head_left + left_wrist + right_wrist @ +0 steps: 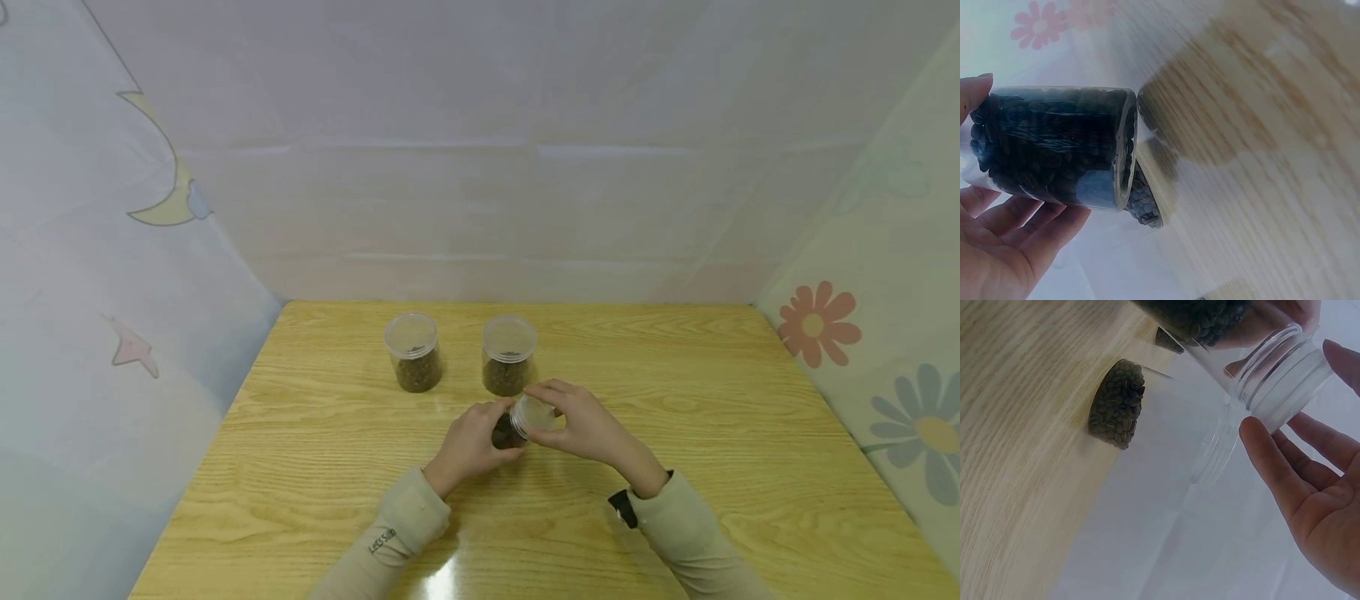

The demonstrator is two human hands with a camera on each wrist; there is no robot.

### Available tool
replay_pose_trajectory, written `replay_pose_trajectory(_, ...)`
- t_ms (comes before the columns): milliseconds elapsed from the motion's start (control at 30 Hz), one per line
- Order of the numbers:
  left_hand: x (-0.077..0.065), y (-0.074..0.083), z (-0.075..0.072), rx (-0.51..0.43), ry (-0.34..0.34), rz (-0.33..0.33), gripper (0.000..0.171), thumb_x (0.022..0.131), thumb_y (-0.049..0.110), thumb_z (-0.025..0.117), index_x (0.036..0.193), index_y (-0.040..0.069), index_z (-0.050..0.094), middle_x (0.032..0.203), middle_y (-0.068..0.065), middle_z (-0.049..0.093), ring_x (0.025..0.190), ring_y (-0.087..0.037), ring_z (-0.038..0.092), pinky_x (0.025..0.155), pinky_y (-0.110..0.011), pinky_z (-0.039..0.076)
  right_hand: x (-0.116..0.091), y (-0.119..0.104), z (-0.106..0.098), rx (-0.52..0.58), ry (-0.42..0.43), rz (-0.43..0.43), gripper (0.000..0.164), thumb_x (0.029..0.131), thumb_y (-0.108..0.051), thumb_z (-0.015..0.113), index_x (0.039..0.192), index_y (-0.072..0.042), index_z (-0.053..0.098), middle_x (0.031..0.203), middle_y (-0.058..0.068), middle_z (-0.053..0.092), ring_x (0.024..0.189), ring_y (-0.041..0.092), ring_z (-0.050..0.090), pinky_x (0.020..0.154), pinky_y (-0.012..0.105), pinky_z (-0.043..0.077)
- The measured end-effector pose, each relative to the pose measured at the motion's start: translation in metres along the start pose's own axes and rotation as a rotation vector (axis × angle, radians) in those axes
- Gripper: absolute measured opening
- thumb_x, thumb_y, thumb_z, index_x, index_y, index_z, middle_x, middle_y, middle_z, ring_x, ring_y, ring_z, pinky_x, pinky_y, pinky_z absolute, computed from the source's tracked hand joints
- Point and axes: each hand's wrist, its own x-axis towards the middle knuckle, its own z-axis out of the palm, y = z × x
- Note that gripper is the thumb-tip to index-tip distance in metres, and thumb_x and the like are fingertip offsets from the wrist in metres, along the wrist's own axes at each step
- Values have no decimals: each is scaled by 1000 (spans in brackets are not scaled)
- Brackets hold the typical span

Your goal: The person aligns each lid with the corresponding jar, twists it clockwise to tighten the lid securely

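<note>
My left hand [470, 442] grips the body of a clear plastic jar [1054, 147] filled with dark beans that look like coffee beans. Raised off the table, the jar tilts with its mouth end toward my right hand [581, 423]. That hand pinches the jar's clear ridged lid [1288, 381] between thumb and fingers. The lid sits at the jar's mouth; whether it is screwed tight cannot be told. Just beyond the hands stands a second lidded jar [507, 358], partly filled with similar dark beans.
A third clear jar [415, 354], also lidded and part full of beans, stands upright left of the second one. All are on a wood-grain table [675, 367]. Pale printed cloth [480, 208] hangs behind the table and along both sides.
</note>
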Motion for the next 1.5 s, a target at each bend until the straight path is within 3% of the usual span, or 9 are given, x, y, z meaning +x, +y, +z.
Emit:
replay_pose_trajectory(433,0,1,-1,-18,-21,-4,65,74,30,76,126,3,48,112,-9,60,96,-22,58,76,-33,51,0,-1,5,-2,-12,-1,50,79,-20,71,121,2,54,113,15,56,81,21,60,64,33,52)
replay_pose_trajectory(667,0,-1,2,-18,-19,-4,65,74,31,76,126,4,47,111,-9,60,97,-23,59,78,-35,50,1,-2,8,-23,-3,25,55,77,-26,73,120,3,55,112,17,57,79,22,61,64,29,52)
replay_pose_trajectory(1033,-1,0,1,13,-5,22,65,73,31,77,125,5,47,111,-8,61,99,-24,58,81,-36,50,5,-2,9,-62,17,103,54,76,-41,71,108,1,61,86,3,61,68,12,54,56,22,44)
replay_pose_trajectory(1233,-1,1,1,13,0,25,66,72,30,78,125,4,47,111,-10,60,100,-26,58,81,-37,50,6,-3,10,-72,24,136,53,77,-47,68,104,-2,63,70,-6,53,57,7,46,49,20,38)
replay_pose_trajectory(1500,-1,0,3,5,0,40,64,72,29,78,124,6,47,112,-9,60,102,-26,57,82,-38,49,7,-6,10,-120,4,191,59,81,-51,61,111,-1,62,55,-8,50,45,1,42,45,21,39)
